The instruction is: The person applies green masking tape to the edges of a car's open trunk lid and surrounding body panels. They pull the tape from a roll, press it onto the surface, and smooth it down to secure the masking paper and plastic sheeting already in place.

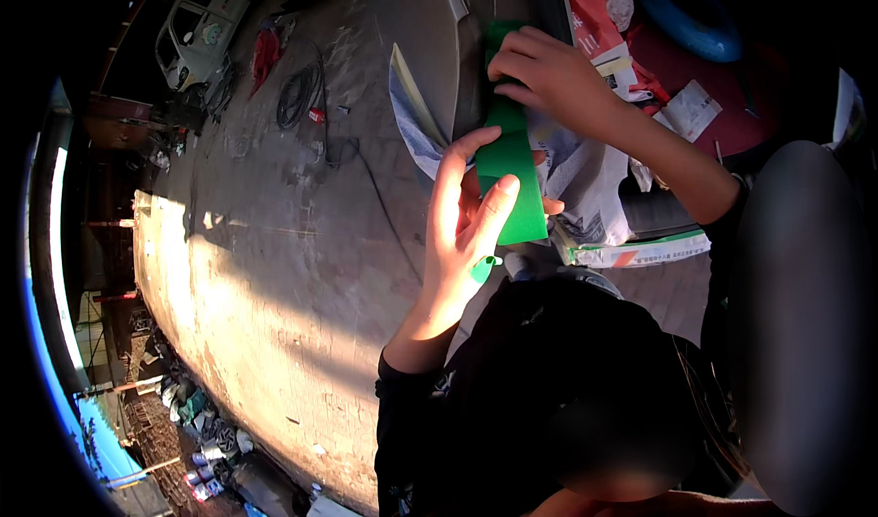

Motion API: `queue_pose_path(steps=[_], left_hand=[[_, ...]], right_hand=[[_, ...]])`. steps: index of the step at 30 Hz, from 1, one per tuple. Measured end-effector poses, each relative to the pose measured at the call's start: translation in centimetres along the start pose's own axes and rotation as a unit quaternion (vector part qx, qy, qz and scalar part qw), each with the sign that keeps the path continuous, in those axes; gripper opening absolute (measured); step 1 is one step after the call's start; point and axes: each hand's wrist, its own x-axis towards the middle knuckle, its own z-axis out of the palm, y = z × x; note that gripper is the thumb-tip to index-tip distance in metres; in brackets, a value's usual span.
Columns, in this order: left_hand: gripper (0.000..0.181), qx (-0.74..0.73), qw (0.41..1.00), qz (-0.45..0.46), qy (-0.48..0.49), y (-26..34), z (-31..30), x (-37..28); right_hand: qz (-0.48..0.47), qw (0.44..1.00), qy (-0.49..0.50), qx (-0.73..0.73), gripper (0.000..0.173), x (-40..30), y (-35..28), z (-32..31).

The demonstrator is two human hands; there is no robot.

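My left hand [473, 208] holds the near end of a flat green strip [514, 195], with the thumb on its face and other fingers behind it. A small green piece [484, 269] sticks to the base of that hand. At the strip's far end is my right hand [538, 68], its fingers bent and gripping the strip. Whether the strip is tape or abrasive sheet, I cannot tell. Beyond the hands, a grey vehicle panel [429, 44] runs up the view, with printed paper [411, 116] along its lower edge. More printed sheet [593, 188] hangs just right of the strip.
A red bag [591, 13], a blue ring [693, 20] and papers [689, 109] lie to the right. Coiled black cable [298, 99] and a red cloth [266, 54] are on the concrete floor [309, 243]. A vehicle cab [202, 30] stands far left, above heaped scrap [212, 441].
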Motion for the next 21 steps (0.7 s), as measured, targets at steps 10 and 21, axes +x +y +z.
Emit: queue_pose_path(steps=[10, 21], left_hand=[[0.042, 0.206, 0.977, 0.042, 0.045, -1.5, 1.9, 0.1], [0.056, 0.163, 0.983, 0.064, 0.053, -2.4, 1.6, 1.2]], right_hand=[[-0.166, 0.972, -0.147, 0.079, 0.014, 2.5, 1.0, -0.9], [-0.197, 0.953, -0.212, 0.088, 0.006, 3.7, 1.2, -0.6]])
